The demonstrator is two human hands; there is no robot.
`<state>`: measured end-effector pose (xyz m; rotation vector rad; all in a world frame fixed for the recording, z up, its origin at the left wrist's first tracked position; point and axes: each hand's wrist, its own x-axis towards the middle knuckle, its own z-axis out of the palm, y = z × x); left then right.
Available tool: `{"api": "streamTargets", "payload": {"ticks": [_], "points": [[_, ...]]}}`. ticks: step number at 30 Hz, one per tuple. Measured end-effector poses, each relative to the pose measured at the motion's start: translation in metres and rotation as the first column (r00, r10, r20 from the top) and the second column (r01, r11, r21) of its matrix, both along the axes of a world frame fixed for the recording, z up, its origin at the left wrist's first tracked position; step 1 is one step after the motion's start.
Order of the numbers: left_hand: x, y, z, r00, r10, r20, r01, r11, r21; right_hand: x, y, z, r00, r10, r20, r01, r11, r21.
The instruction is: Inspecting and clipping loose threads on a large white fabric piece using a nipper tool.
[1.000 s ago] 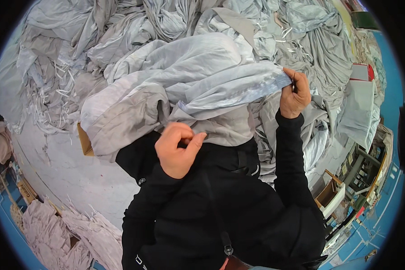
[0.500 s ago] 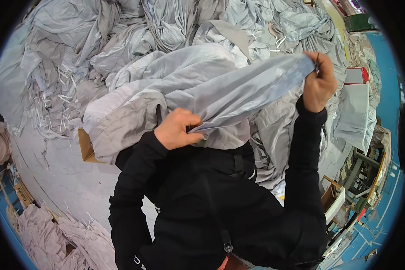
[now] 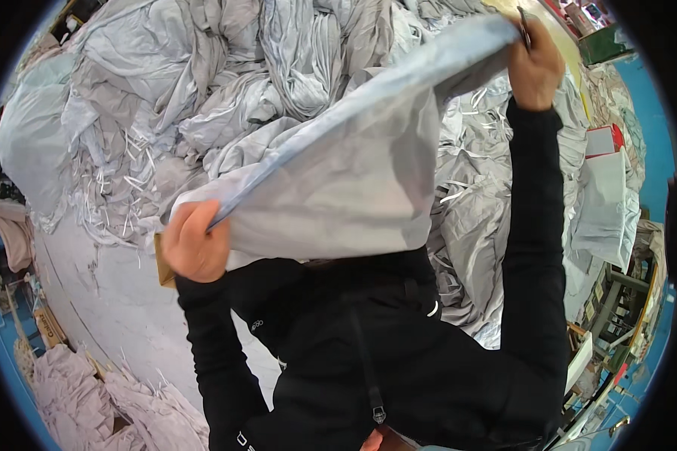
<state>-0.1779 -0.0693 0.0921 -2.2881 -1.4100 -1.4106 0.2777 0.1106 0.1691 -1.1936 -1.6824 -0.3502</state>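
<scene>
A light grey-blue cloth (image 3: 346, 184) is stretched on a slant between my hands, its bluish edge taut from lower left to upper right. My left hand (image 3: 197, 239) is closed on the lower left end of that edge. Up at the far right, my right hand (image 3: 535, 64) grips the other end. A small dark metal tool (image 3: 525, 28), its kind unclear, shows in the right hand along with the cloth. The cloth's lower part hangs in front of my black jacket and hides what lies behind it.
Heaped grey cloths (image 3: 301, 56) with white ties cover the far side of the pale table (image 3: 120, 301). A cardboard box corner (image 3: 165, 263) shows beside my left hand. Folded pale cloth (image 3: 602, 207) lies at the right, and more cloth (image 3: 75, 391) is piled at the lower left.
My left hand has moved left along the cloth's edge, and my right hand has risen farther away. The cloth is now spread wide and taut between them.
</scene>
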Motion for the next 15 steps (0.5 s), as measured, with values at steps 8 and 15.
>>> {"api": "streamTargets", "payload": {"ticks": [8,15], "points": [[-0.018,-0.017,-0.079,0.978,-0.140,-0.154,0.123,0.986,-0.114,0.029,-0.072,-0.230,0.816,-0.129,-0.563,-0.144,0.899,-0.415],[-0.020,-0.018,-0.099,0.992,-0.058,-0.110,0.051,0.997,-0.062,0.020,-0.091,-0.250,0.699,-0.188,-0.690,-0.193,0.880,-0.435]]}}
